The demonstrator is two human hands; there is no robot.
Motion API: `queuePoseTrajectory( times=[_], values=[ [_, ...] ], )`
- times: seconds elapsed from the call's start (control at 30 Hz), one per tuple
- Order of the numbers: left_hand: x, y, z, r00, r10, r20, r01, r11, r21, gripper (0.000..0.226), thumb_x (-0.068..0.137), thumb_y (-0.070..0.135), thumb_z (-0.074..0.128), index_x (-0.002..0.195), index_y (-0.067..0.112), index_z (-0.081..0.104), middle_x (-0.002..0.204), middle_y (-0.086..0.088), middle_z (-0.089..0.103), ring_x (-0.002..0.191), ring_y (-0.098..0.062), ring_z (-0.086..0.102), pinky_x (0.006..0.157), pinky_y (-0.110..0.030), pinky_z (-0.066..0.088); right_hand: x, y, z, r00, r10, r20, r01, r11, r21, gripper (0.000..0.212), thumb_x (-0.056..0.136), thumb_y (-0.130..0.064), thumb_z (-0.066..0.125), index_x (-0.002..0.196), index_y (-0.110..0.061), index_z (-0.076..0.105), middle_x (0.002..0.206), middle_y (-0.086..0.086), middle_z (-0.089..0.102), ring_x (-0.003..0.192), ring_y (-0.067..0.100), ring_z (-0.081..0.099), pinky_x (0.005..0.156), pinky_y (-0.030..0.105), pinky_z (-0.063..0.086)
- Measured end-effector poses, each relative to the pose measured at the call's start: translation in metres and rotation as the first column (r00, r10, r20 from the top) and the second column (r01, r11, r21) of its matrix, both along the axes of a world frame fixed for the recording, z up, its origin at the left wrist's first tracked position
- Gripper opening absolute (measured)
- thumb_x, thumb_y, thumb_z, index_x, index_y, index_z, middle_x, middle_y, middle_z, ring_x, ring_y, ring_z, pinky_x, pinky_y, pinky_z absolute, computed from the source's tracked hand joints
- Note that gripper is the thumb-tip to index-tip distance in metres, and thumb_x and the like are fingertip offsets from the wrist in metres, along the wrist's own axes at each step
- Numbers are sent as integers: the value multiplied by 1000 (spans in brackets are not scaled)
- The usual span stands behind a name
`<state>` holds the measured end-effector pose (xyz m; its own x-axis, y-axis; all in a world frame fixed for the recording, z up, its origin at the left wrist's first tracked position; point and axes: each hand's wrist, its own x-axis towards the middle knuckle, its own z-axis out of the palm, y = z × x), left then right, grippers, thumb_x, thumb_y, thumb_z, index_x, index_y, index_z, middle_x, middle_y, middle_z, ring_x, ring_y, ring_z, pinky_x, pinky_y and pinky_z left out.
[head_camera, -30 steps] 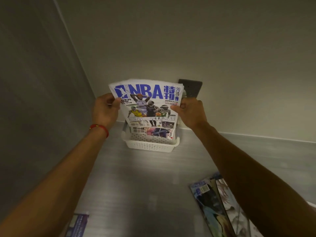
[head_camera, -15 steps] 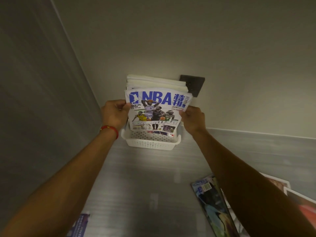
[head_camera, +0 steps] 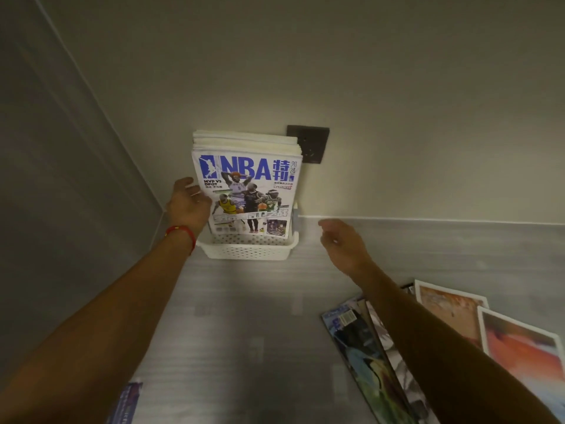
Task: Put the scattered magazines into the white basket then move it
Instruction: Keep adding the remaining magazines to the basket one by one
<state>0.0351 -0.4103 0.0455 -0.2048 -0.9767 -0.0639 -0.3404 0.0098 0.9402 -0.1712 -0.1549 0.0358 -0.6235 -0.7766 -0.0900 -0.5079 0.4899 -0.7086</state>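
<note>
Left hand (head_camera: 189,206), fingers loose, is steadying the NBA magazine (head_camera: 249,194) standing in the white basket (head_camera: 247,248) at the counter's back-left corner, the empty, open right hand (head_camera: 342,244) is hovering beside, while scattered magazines (head_camera: 382,362) are lying unpacked near the counter's right edge.

One white basket (head_camera: 247,250) stands by the wall, with a stack of magazines upright in it; only the front one, the NBA magazine (head_camera: 248,191), shows its cover, and the ones behind cannot be counted. Four more magazines lie on the right: a dark one (head_camera: 357,341), a striped one (head_camera: 388,344), an orange one (head_camera: 449,304), a red one (head_camera: 519,350). One blue magazine (head_camera: 127,403) lies bottom left. Two hands: left hand (head_camera: 189,206), right hand (head_camera: 344,243). One wall socket (head_camera: 312,143).
</note>
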Motion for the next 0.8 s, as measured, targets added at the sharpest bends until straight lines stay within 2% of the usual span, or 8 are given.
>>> queuePoseTrajectory(
  times=[0.1, 0.2, 0.33, 0.4, 0.47, 0.57, 0.63, 0.8],
  values=[
    [-5, 37, 1, 999, -20, -42, 22, 998, 51, 47, 85, -7, 56, 127, 12, 46, 124, -10, 55, 110, -29, 57, 92, -34, 53, -10, 68, -22, 997, -21, 73, 19, 999, 31, 27, 96, -10, 52, 119, -19, 64, 119, 1, 65, 92, 8, 59, 76, 8, 42],
    [-20, 101, -3, 975, 8, 222, 19, 993, -118, 55, 84, 3, 60, 136, 12, 44, 131, -16, 56, 114, -34, 59, 102, -47, 49, -20, 138, -43, 992, -91, 85, 80, 989, 124, 25, 94, -9, 53, 108, -25, 66, 108, -3, 68, 97, 13, 64, 74, 2, 38],
    [-57, 222, -25, 909, -345, 234, 380, 917, -123, 56, 79, -7, 58, 133, 8, 51, 136, -16, 51, 115, -34, 58, 100, -45, 50, -41, 234, -67, 958, -282, -47, 285, 942, 178, 26, 93, -15, 58, 118, -19, 66, 121, 6, 65, 104, 19, 60, 87, 21, 40],
    [-74, 280, -40, 785, -537, 308, 584, 808, -79, 56, 80, -6, 58, 133, 10, 53, 140, -13, 51, 125, -31, 52, 108, -32, 42, -56, 284, -74, 925, -371, -84, 380, 901, 207, 28, 93, -17, 59, 121, -19, 61, 126, 8, 60, 111, 24, 59, 93, 31, 48],
    [-88, 330, -55, 628, -689, 361, 745, 666, -24, 56, 83, -4, 57, 138, 7, 51, 146, -14, 47, 137, -30, 43, 118, -29, 29, -71, 329, -81, 882, -446, -155, 472, 838, 273, 33, 91, -22, 61, 123, -19, 56, 127, 10, 57, 115, 30, 56, 96, 48, 50],
    [-107, 387, -77, 422, -791, 444, 875, 484, 30, 58, 87, 8, 56, 144, 14, 46, 155, -10, 38, 147, -26, 31, 123, -35, 22, -92, 383, -91, 771, -598, -219, 620, 626, 474, 66, 86, -44, 64, 140, -23, 32, 143, 18, 39, 132, 43, 38, 106, 65, 32],
    [-118, 413, -91, 316, -771, 553, 902, 424, 76, 60, 90, 16, 55, 148, 24, 40, 160, -6, 29, 150, -24, 22, 124, -38, 20, -101, 408, -98, 728, -655, -201, 615, 495, 614, 89, 78, -61, 65, 146, -24, 20, 151, 21, 23, 138, 48, 23, 109, 68, 22],
    [-134, 441, -107, 144, -724, 674, 925, 341, 169, 59, 95, 29, 55, 150, 29, 34, 163, -1, 23, 151, -23, 18, 124, -40, 19, -105, 429, -111, 718, -668, -198, 617, 477, 626, 110, 63, -69, 73, 144, -23, 15, 141, 21, 31, 129, 46, 34, 104, 62, 33]
  ],
)
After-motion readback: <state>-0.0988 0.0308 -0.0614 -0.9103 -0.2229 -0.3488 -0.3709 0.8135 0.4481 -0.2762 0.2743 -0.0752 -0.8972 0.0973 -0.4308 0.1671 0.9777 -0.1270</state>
